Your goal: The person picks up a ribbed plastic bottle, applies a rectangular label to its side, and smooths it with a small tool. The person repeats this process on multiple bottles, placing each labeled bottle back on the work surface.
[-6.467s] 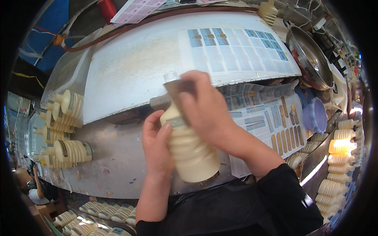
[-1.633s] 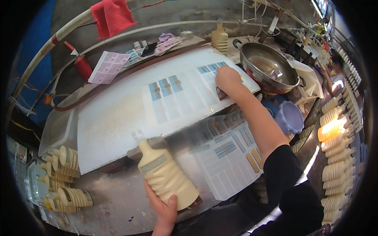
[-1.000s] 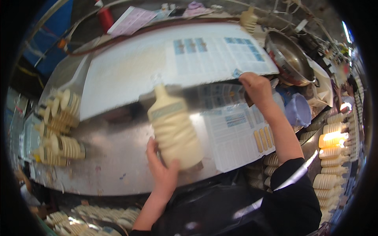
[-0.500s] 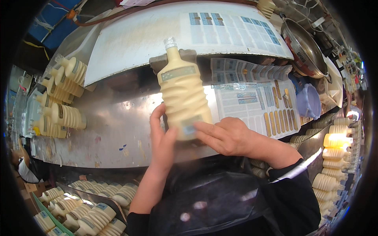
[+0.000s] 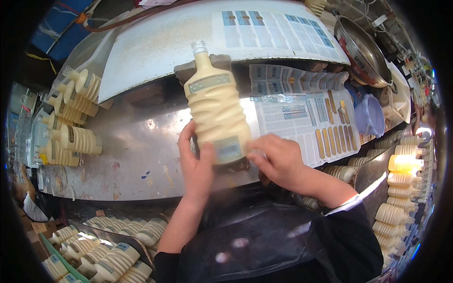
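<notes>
A cream bottle point(image 5: 217, 109) with a ridged body and a clear threaded neck lies front up, its neck on a grey padded rest point(image 5: 220, 62). My left hand point(image 5: 194, 162) grips its lower left side, thumb over the front edge. On the bottle's front are a narrow upper label point(image 5: 209, 83) and a squarish blue-grey lower label point(image 5: 228, 149). Beside the lower right edge is my right hand point(image 5: 282, 158), its fingers curled in toward the thumb and slightly blurred. Whatever those fingertips hold, if anything, is hidden.
Sheets of blue and gold stickers point(image 5: 278, 134) lie right of the bottle. Behind stands a raised white board point(image 5: 141, 56). A metal pan point(image 5: 361, 52) and a purple bucket point(image 5: 370, 115) sit at the right. More cream bottles point(image 5: 85, 140) stand left, with others lower left and right.
My right hand has drawn off the lower label to the bottle's right edge, its fingers now curled. The lower label shows in full. My left hand keeps its grip.
</notes>
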`<state>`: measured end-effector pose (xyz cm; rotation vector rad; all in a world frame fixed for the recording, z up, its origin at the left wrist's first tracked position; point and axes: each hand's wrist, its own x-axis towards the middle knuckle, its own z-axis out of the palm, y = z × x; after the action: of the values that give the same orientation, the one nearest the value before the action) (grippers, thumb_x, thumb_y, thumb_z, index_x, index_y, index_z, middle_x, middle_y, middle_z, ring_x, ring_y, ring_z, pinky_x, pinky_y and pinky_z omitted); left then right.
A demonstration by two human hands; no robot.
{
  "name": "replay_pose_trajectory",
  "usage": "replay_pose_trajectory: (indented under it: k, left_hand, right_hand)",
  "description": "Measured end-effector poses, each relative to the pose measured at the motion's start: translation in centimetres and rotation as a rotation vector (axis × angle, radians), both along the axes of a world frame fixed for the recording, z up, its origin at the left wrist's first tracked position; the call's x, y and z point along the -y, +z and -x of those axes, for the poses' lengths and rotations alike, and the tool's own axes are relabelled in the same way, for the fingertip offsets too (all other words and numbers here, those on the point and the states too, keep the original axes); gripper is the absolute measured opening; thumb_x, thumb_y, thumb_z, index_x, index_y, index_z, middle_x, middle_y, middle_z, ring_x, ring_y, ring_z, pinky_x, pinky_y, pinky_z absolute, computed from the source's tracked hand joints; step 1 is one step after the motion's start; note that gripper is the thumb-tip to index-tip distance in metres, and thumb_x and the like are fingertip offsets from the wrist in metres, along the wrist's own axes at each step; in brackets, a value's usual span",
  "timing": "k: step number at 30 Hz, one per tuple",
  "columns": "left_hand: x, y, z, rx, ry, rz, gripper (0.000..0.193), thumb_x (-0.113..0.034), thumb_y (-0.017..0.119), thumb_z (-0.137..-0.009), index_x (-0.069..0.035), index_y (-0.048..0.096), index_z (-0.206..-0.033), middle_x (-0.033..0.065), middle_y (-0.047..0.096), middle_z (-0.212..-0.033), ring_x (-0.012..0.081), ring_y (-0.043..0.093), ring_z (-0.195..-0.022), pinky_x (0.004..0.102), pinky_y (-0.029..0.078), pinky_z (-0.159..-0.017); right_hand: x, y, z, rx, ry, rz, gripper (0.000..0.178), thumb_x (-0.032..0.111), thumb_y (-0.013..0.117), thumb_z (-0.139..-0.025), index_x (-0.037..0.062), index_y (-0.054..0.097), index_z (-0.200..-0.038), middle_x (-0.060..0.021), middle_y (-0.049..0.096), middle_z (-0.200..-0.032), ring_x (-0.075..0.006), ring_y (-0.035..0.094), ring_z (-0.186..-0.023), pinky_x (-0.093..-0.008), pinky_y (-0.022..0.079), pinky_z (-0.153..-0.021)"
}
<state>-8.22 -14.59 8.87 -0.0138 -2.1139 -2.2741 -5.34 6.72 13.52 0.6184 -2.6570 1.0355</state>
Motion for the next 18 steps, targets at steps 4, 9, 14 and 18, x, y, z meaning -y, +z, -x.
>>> replay_pose_trajectory:
  k: [4, 9, 14, 18]
  left_hand:
    - [-0.1, -0.5, -0.5, -0.037, -0.020, 0.030, 0.070, -0.012, 0.066, -0.094, 0.000, 0.033, -0.155, 0.0164, 0.040, -0.151, 0.0273, 0.040, -0.141, 0.0428, 0.034, -0.119]
    - [-0.5, -0.7, -0.8, -0.023, -0.007, -0.010, 0.077, -0.013, 0.072, -0.093, -0.003, 0.032, -0.158, 0.0139, 0.042, -0.153, 0.0258, 0.041, -0.141, 0.0405, 0.032, -0.120]
    - [-0.5, -0.7, -0.8, 0.017, -0.003, -0.065, 0.080, -0.008, 0.072, -0.089, -0.001, 0.031, -0.157, 0.0157, 0.040, -0.153, 0.0271, 0.041, -0.142, 0.0415, 0.035, -0.119]
    - [-0.5, -0.7, -0.8, 0.018, 0.002, -0.093, 0.080, -0.008, 0.072, -0.089, -0.001, 0.032, -0.158, 0.0160, 0.041, -0.153, 0.0269, 0.041, -0.142, 0.0414, 0.035, -0.119]
  right_hand:
    - [1.4, -0.3, 1.4, 0.500, -0.224, 0.371, 0.063, 0.020, 0.078, -0.088, 0.0000, 0.045, -0.138, -0.0036, 0.054, -0.092, -0.0095, 0.054, -0.068, -0.0244, 0.046, -0.063]
    - [2.0, -1.0, 2.0, 0.627, -0.306, 0.395, 0.079, 0.037, 0.082, -0.080, 0.0011, 0.043, -0.139, -0.0136, 0.058, -0.094, -0.0296, 0.063, -0.088, -0.0409, 0.051, -0.080]
    - [2.3, -1.0, 2.0, 0.625, -0.340, 0.394, 0.080, 0.038, 0.083, -0.078, 0.0010, 0.044, -0.138, -0.0127, 0.058, -0.092, -0.0290, 0.062, -0.085, -0.0406, 0.051, -0.077]
    - [2.4, -1.0, 2.0, 0.621, -0.351, 0.395, 0.080, 0.038, 0.083, -0.077, 0.0011, 0.044, -0.137, -0.0119, 0.057, -0.091, -0.0285, 0.062, -0.084, -0.0403, 0.051, -0.076]
